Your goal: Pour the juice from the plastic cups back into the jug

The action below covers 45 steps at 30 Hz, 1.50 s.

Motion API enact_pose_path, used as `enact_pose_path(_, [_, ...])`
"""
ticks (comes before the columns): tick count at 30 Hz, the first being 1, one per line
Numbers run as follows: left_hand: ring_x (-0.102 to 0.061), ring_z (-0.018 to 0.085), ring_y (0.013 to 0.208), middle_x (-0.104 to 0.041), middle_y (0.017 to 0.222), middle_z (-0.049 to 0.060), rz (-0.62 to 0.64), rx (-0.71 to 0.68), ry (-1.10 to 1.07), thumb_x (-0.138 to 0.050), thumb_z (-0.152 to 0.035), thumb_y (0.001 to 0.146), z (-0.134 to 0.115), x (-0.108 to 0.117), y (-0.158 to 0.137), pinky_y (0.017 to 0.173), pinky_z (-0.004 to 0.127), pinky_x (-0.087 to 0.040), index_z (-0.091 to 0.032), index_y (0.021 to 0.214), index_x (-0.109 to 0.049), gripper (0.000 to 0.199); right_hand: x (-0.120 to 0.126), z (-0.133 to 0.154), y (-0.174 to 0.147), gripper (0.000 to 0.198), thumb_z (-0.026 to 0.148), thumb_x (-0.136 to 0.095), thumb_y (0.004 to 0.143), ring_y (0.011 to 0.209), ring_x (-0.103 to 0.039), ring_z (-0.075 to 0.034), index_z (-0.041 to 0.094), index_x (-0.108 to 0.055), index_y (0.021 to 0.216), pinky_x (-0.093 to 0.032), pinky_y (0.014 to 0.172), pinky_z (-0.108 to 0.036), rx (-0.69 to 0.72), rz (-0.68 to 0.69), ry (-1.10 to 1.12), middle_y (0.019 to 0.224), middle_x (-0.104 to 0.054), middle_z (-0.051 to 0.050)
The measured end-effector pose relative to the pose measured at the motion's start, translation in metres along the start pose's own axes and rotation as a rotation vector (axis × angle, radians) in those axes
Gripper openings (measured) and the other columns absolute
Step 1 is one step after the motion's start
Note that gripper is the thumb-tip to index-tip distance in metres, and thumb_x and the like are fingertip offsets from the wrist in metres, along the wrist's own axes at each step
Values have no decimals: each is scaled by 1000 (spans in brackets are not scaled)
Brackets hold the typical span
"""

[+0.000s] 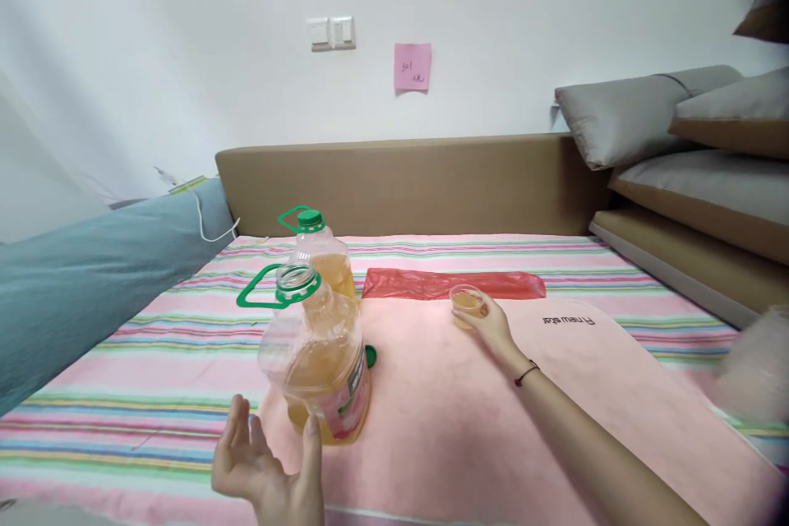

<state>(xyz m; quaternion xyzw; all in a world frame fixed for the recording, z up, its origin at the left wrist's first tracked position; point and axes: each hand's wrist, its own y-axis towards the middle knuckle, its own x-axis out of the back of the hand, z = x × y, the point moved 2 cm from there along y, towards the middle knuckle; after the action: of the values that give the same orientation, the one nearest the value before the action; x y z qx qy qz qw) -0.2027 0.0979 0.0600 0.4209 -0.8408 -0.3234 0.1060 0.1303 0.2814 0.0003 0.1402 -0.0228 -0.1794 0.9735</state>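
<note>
My right hand [486, 320] is closed around a small clear plastic cup [467, 301] with pale amber liquid in it, at the far edge of the pink mat [425, 419]. In front of the body, my left hand [265, 460] is raised with its fingers apart and nothing in it. Just beyond it stands a large clear jug [326, 370] of amber liquid, uncapped, with a green ring handle. A green cap [371, 356] lies at that jug's right side. Behind stands a second jug [333, 259], its green cap on, partly hidden by the first.
A folded red plastic bag [407, 283] lies along the mat's far edge, on a striped sheet [173, 345]. Cushions [696, 189] are stacked at right, near a translucent bag [761, 362]. A blue-grey bolster [104, 263] runs along the left; a brown headboard [419, 185] closes the back.
</note>
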Motion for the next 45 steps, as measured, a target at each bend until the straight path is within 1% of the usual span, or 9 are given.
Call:
enact_pose_path(6, [-33,34,148,-31,155,25,82,135,19,-79,-31,70,2,1,-9,121,60,-26,-19,137,-28,84,-15,77,-15,71,49,-90,54,109,-67,-34,18,-67,113,-52,99,-54,72,134,-20,118,-71,-14])
enact_pose_path(13, [-34,32,147,-27,159,21,250,257,-7,-72,-40,82,9,3,-17,122,54,-30,-21,150,-19,89,-55,183,-32,62,47,-89,62,109,-68,-30,20,-68,113,-56,93,-45,183,346,93,120,-72,-12])
enact_pose_path(18, [-31,32,149,-26,161,19,301,284,-4,-69,-44,84,8,6,-21,122,53,-32,-22,153,-14,91,-90,227,-42,57,47,-91,56,108,-68,-28,21,-71,103,-56,92,-43,167,494,171,115,-74,-10])
enact_pose_path(22, [-36,32,147,-30,159,20,308,263,31,-66,-43,87,1,8,-22,119,54,-36,-22,154,-16,86,-112,243,-46,60,45,-92,53,108,-68,-29,22,-71,104,-55,95,-45,138,558,172,112,-75,-9])
enact_pose_path(26, [-40,31,144,-36,155,19,297,247,30,-64,-40,88,-3,10,-23,118,53,-38,-22,153,-20,80,-124,251,-50,60,41,-91,55,110,-68,-29,22,-69,108,-54,96,-45,138,611,138,114,-74,-9])
enact_pose_path(29, [-38,32,145,-34,156,21,335,259,26,-64,-37,88,-3,11,-24,118,54,-38,-19,154,-18,82,-129,257,-52,61,40,-91,58,113,-66,-29,22,-69,113,-53,97,-45,155,642,99,118,-73,-9])
enact_pose_path(33, [-34,32,148,-34,155,20,303,246,52,-63,-33,87,-5,13,-23,121,54,-33,-18,153,-22,79,-134,267,-54,62,39,-92,54,117,-64,-30,22,-70,109,-50,102,-48,158,650,59,120,-71,-10])
enact_pose_path(40, [-41,32,144,-36,155,22,361,318,-22,-67,-32,85,-7,18,-22,117,50,-40,-20,153,-19,85,-139,280,-58,56,37,-91,55,119,-62,-30,21,-72,105,-48,106,-48,214,669,-16,131,-65,-10])
enact_pose_path(45, [-39,32,146,-35,156,22,404,345,-48,-64,-32,87,-12,20,-21,116,50,-41,-19,154,-16,84,-140,283,-59,55,38,-91,56,116,-63,-30,21,-72,105,-50,103,-47,218,670,-66,130,-65,-9])
